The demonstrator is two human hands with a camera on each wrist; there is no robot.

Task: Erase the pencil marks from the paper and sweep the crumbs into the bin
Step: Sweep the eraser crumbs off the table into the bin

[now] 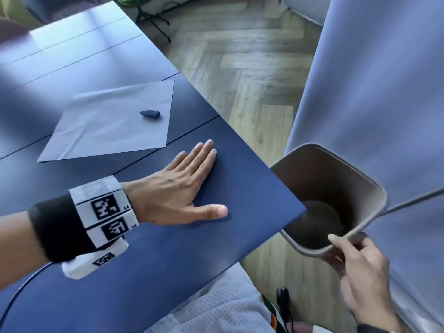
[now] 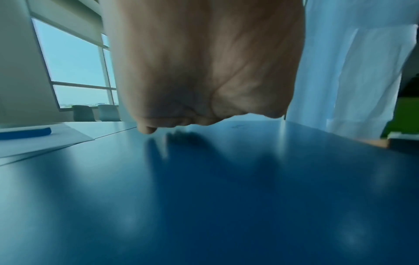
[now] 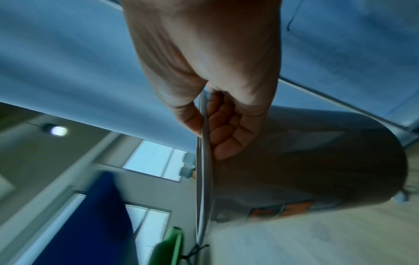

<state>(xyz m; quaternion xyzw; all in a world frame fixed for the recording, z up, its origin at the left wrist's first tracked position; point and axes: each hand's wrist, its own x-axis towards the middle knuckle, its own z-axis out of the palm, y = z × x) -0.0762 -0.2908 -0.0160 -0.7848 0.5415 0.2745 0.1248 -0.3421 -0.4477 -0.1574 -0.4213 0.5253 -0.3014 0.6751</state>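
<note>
I see a blue tabletop (image 1: 168, 260); a tilted bin (image 1: 336, 188) at its edge, rim pinched by my right grip (image 1: 360, 267); paper (image 1: 108, 126) bearing a dark eraser (image 1: 150, 114); my left grip (image 1: 173, 195) spread flat on the tabletop.

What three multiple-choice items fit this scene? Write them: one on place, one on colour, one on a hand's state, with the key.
1. The eraser lies:
A. on the paper
B. in the bin
C. on the floor

2. The table is:
A. white
B. dark blue
C. red

3. The left hand is:
A. clenched
B. gripping the eraser
C. flat on the table

Key: 1 A, it sits on the sheet. 2 B, the bare top shows blue. 3 C, fingers lie straight, while the right hand grips the bin's rim at the table edge.
</note>
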